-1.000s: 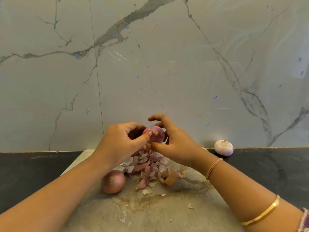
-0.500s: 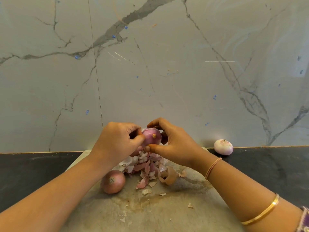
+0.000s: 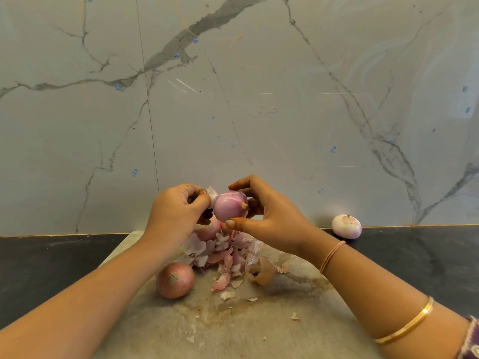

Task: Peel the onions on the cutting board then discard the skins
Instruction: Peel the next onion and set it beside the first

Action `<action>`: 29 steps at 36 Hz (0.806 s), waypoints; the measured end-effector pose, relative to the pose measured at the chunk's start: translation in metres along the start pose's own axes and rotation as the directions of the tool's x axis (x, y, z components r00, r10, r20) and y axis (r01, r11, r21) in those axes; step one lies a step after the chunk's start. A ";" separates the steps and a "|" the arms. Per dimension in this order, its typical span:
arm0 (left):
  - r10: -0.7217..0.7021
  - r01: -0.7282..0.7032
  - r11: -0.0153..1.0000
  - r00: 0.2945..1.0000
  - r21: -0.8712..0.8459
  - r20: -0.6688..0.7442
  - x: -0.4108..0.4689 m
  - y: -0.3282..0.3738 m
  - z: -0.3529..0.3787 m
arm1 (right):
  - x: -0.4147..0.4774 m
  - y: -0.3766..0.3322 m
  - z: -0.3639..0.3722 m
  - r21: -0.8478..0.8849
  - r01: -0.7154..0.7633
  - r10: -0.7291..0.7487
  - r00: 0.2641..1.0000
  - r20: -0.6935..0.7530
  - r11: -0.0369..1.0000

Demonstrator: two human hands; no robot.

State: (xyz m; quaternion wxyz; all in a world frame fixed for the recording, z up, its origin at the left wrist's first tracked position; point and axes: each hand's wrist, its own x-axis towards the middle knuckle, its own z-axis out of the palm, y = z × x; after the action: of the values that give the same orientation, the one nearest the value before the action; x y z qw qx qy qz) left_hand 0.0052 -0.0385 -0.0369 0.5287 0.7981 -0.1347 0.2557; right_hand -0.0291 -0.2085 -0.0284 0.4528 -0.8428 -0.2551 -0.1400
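A dark table (image 3: 51, 268) runs along the foot of a grey-veined marble wall (image 3: 259, 99), and a pale, stained cutting board (image 3: 259, 327) lies on it in the middle. The left hand (image 3: 178, 216) is raised above the far end of the board. Its grip is narrow, with thumb and curled fingers pinching a whitish flap of skin (image 3: 212, 195) that stands up just beside the held onion (image 3: 229, 206). Below that forearm, an unpeeled onion (image 3: 175, 279) with brown-pink skin rests on the board, its root end facing the camera.

The held onion is in the air between the two hands, smooth and purple-pink, with its root stub turned to the right. Under it, a heap of skins (image 3: 223, 252) in pink, white and tan is spread on the board, and loose flakes are scattered towards the near edge.

The right hand (image 3: 269, 224) holds the onion. Its grip closes round it, with the thumb under the bulb and the fingers curled over the top and back. A thin band (image 3: 331, 256) circles that wrist and a gold bangle (image 3: 404, 325) sits further up the forearm. At the far right, a peeled onion (image 3: 346, 226) sits on the table against the wall, well apart from the board.
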 end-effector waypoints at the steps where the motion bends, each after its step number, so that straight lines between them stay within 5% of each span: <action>1: 0.005 -0.005 1.000 1.000 0.029 -0.009 0.000 0.000 0.000 | 0.000 0.000 -0.001 0.012 -0.001 0.001 1.000 0.005 1.000; 11: 0.085 -0.054 0.933 0.994 0.357 -0.073 0.008 -0.010 -0.015 | 0.000 -0.002 -0.006 0.242 -0.044 0.045 0.999 -0.001 0.969; 20: 0.277 -0.288 0.950 0.956 0.122 0.100 -0.005 0.001 -0.003 | 0.004 0.007 -0.005 0.442 -0.186 0.198 0.980 0.018 0.878; 29: 0.326 -0.367 0.912 0.920 0.185 0.218 -0.005 0.002 -0.002 | 0.003 0.005 -0.006 0.556 -0.207 0.206 0.976 0.065 0.805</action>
State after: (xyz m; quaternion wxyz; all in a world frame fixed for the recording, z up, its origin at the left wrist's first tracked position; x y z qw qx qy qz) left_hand -0.0002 -0.0377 -0.0372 0.3677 0.8352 -0.2930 0.2851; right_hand -0.0242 -0.2147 -0.0274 0.6919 -0.6960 -0.1919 -0.0083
